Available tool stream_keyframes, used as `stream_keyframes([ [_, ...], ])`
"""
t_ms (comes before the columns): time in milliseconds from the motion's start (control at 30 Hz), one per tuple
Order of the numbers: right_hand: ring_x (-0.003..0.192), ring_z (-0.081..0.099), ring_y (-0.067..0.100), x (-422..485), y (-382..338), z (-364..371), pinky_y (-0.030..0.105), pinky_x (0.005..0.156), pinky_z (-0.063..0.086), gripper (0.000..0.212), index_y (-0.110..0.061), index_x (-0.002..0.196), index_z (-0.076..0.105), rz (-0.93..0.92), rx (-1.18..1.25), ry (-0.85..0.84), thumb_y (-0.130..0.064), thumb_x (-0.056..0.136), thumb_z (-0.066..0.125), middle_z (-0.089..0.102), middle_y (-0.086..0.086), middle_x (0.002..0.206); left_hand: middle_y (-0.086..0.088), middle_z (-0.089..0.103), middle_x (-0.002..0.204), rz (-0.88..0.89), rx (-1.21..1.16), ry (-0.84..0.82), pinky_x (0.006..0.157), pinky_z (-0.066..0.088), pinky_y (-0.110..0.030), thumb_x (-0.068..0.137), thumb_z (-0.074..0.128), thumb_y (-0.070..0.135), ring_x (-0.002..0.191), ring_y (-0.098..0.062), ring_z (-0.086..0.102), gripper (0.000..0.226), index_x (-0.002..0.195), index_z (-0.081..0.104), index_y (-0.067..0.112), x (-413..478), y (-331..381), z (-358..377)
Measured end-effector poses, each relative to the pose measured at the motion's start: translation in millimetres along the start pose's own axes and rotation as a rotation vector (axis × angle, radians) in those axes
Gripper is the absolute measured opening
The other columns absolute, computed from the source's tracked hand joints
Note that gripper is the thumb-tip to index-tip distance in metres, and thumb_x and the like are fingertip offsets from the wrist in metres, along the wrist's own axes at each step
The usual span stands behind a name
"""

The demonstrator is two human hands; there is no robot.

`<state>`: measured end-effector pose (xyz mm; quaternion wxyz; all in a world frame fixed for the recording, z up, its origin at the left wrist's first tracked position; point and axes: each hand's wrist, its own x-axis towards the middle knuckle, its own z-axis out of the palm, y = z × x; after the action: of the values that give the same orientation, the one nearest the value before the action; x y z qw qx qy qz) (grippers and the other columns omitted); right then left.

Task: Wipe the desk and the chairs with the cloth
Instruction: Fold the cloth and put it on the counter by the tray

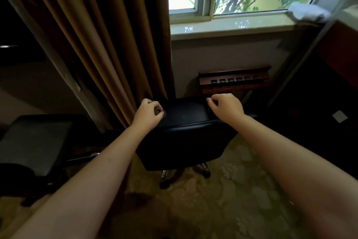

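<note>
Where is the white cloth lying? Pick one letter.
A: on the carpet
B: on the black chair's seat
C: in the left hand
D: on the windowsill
D: the white cloth lies bunched at the right end of the windowsill, below the window glass.

Both bare arms reached forward, nearly straight, toward the chair (186, 122). The left hand (149, 111) was at the left corner of its back, fingers and thumb curled together, knuckles up. The right hand (225, 106) was at the right corner, fingers likewise curled under. Whether either hand actually gripped the chair, I could not tell.
</note>
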<state>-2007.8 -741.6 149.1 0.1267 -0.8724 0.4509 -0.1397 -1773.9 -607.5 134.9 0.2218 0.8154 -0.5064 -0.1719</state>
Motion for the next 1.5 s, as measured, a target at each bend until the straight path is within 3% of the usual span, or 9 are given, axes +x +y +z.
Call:
stream_keyframes([
  [133, 0.083, 0.062, 0.017, 9, -38, -39, 0.028, 0.063, 0.046, 0.025, -0.019, 0.106, 0.07, -0.173, 0.058, 0.043, -0.034, 0.098, 0.052, 0.069, -0.003, 0.094, -0.002, 0.057, 0.121, 0.159, -0.058, 0.072, 0.095, 0.041, -0.031, 0.086, 0.071, 0.034, 0.115, -0.019, 0.052, 0.009, 0.083, 0.065, 0.028, 12, 45, -46],
  [267, 0.102, 0.058, 0.014, 18, -79, -80, 0.032, 0.08, 0.05, 0.036, -0.022, 0.127, 0.059, -0.321, 0.158, 0.128, -0.033, 0.092, 0.06, 0.062, -0.003, 0.117, 0.003, 0.048, 0.141, 0.301, 0.041, 0.192, 0.113, 0.023, -0.055, 0.082, 0.073, 0.04, 0.138, -0.024, 0.03, 0.008, 0.083, 0.069, 0.033, 15, 94, -88],
  [467, 0.09, 0.061, 0.026, 14, -102, -140, 0.033, 0.069, 0.045, 0.025, -0.013, 0.108, 0.066, -0.376, 0.128, 0.29, -0.032, 0.093, 0.06, 0.067, 0.007, 0.099, 0.003, 0.065, 0.089, 0.556, -0.104, 0.254, 0.084, 0.052, -0.037, 0.086, 0.071, 0.026, 0.086, -0.013, 0.06, 0.006, 0.089, 0.07, 0.021, 5, 159, -158],
  [700, 0.07, 0.056, 0.022, -2, -91, -218, 0.031, 0.064, 0.042, 0.012, -0.015, 0.085, 0.056, -0.26, 0.209, 0.388, -0.021, 0.089, 0.065, 0.062, 0.003, 0.078, 0.0, 0.061, 0.072, 0.784, -0.098, 0.215, 0.065, 0.045, -0.029, 0.095, 0.06, 0.02, 0.062, -0.01, 0.055, 0.006, 0.097, 0.058, 0.015, -6, 212, -204],
  [933, 0.07, 0.06, 0.008, -46, -55, -256, 0.023, 0.068, 0.048, 0.025, -0.017, 0.113, 0.059, -0.124, 0.232, 0.409, -0.016, 0.089, 0.067, 0.062, -0.01, 0.083, 0.004, 0.056, 0.079, 0.997, -0.229, 0.09, 0.065, 0.041, -0.021, 0.096, 0.056, 0.014, 0.067, -0.008, 0.051, 0.006, 0.099, 0.058, 0.018, -9, 267, -175],
  [1067, 0.075, 0.059, 0.014, -74, -20, -270, 0.03, 0.069, 0.047, 0.008, -0.006, 0.091, 0.069, -0.095, 0.164, 0.422, -0.013, 0.088, 0.067, 0.059, -0.008, 0.079, 0.006, 0.054, 0.072, 1.127, -0.274, 0.078, 0.055, 0.034, -0.014, 0.095, 0.057, 0.011, 0.056, -0.001, 0.043, 0.008, 0.098, 0.06, 0.017, -8, 306, -143],
  [1233, 0.081, 0.065, 0.029, -107, 38, -296, 0.037, 0.072, 0.052, 0.024, 0.002, 0.088, 0.065, 0.029, 0.191, 0.475, -0.022, 0.088, 0.07, 0.066, 0.015, 0.086, 0.011, 0.053, 0.066, 1.254, -0.326, 0.079, 0.054, 0.033, -0.016, 0.093, 0.061, 0.013, 0.052, 0.002, 0.043, 0.005, 0.093, 0.062, 0.019, -7, 372, -106],
  [1400, 0.067, 0.058, 0.018, -142, 113, -347, 0.031, 0.063, 0.044, 0.027, -0.009, 0.079, 0.062, 0.103, 0.097, 0.518, -0.032, 0.084, 0.074, 0.063, 0.007, 0.076, 0.005, 0.061, 0.076, 1.343, -0.347, 0.094, 0.06, 0.038, -0.015, 0.09, 0.067, 0.02, 0.06, 0.004, 0.052, 0.005, 0.094, 0.066, 0.017, 3, 455, -71],
  [1500, 0.062, 0.053, 0.01, -168, 169, -375, 0.023, 0.06, 0.041, 0.023, -0.024, 0.072, 0.058, 0.168, 0.049, 0.501, -0.036, 0.082, 0.074, 0.059, -0.003, 0.07, 0.001, 0.062, 0.086, 1.384, -0.31, 0.047, 0.071, 0.047, -0.028, 0.087, 0.07, 0.023, 0.077, -0.016, 0.061, 0.008, 0.089, 0.065, 0.017, 16, 513, -47],
])
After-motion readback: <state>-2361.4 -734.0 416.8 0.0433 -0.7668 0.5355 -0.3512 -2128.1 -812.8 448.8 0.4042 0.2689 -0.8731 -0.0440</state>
